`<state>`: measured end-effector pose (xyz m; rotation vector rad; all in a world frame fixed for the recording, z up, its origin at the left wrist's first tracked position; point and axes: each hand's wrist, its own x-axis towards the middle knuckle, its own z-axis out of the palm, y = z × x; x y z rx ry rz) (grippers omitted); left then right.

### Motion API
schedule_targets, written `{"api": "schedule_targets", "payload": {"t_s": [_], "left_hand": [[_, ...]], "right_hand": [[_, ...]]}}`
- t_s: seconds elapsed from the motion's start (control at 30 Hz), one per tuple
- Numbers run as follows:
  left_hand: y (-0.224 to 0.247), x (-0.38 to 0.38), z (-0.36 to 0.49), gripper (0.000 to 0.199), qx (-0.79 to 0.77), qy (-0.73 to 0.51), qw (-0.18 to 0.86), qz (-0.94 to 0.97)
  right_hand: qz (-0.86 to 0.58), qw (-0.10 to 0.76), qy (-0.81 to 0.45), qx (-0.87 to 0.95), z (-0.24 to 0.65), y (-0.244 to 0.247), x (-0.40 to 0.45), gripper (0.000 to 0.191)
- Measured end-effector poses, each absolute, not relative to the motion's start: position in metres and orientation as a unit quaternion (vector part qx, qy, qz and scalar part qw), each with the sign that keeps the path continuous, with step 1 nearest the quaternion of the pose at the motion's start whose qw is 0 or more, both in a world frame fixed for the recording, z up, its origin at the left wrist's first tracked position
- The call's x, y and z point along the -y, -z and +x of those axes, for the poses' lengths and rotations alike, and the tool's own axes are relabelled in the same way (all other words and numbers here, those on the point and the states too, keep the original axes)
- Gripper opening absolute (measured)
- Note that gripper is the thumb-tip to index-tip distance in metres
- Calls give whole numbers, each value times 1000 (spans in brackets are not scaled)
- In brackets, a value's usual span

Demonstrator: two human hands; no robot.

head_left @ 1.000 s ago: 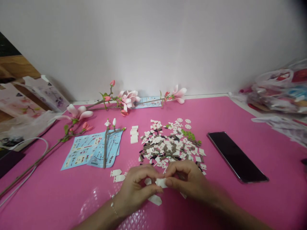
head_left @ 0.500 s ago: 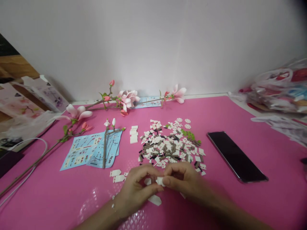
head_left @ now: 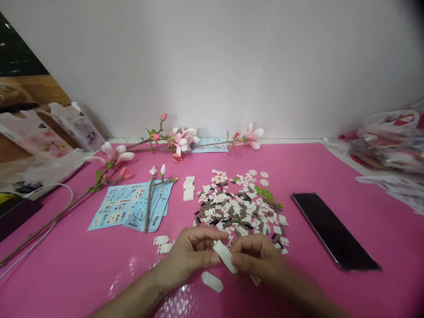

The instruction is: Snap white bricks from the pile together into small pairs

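Between my hands is a long white piece (head_left: 225,256), tilted down to the right. My left hand (head_left: 190,254) pinches its upper left end with thumb and fingers. The lower right end is gripped by the thumb and fingertips of my right hand (head_left: 258,256). On the mat just below them lies a white pointed piece (head_left: 212,282). Another white piece (head_left: 255,280) shows partly under my right hand. Two white pointed pieces (head_left: 161,240) rest left of my left hand. Beyond my hands spreads a pile of white, brown, black and green pieces (head_left: 235,207).
A phone (head_left: 334,229) lies at the right. Blue instruction sheets (head_left: 115,205) at the left bear a small built branch (head_left: 149,201). Long magnolia stems (head_left: 180,140) run along the back and left. Plastic bags (head_left: 391,137) are at the far right, with a dark box (head_left: 16,214) at the far left.
The white piece between my hands has turned and now shows its long face. The pointed piece below is more exposed. The whole view has shifted slightly.
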<state>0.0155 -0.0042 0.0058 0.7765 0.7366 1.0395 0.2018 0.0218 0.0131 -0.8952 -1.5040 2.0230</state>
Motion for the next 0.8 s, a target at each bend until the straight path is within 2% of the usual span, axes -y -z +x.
{"api": "schedule_targets", "payload": {"t_s": [0.27, 0.4, 0.8], "left_hand": [[-8, 3, 15, 24, -295, -448, 749, 389], [-9, 5, 16, 21, -304, -447, 752, 378], [-12, 10, 18, 15, -321, -416, 762, 377]], "right_hand": [[-285, 191, -744, 573, 201, -16, -21, 41], [-282, 200, -732, 587, 202, -15, -17, 42], [-274, 144, -713, 629, 204, -20, -13, 36]]}}
